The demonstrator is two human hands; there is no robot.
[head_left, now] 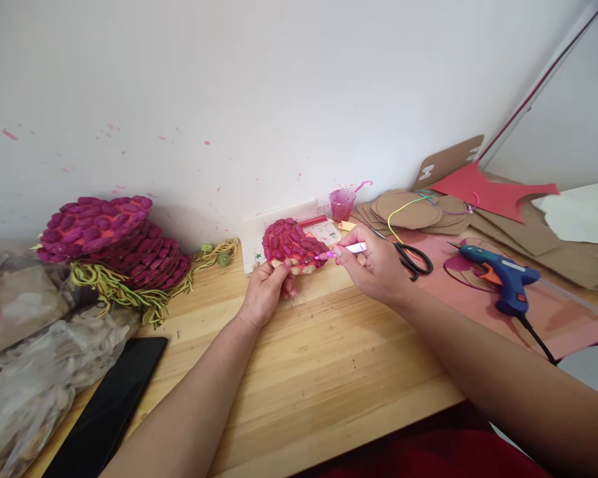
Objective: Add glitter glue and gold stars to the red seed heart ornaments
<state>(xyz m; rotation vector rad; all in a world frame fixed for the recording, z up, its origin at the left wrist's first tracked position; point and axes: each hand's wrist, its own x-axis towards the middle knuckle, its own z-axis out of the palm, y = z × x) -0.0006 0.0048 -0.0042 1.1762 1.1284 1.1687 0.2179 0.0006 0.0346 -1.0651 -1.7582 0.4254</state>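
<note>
My left hand [268,289] grips the lower edge of a round disc covered in magenta-painted shells [292,244], holding it tilted above the wooden table [309,372]. My right hand [376,262] pinches a small white-handled paintbrush [346,249]. Its pink tip touches the disc's right edge. A little plastic cup of pink paint [341,204] stands just behind the disc, near the wall.
A stack of finished magenta discs with yellow-green yarn [114,245] lies at the left. Black scissors [411,255], a blue glue gun [503,279], cardboard circles [408,209] and red paper [488,189] lie at the right. A black phone [112,405] and plastic bags [24,352] sit near left.
</note>
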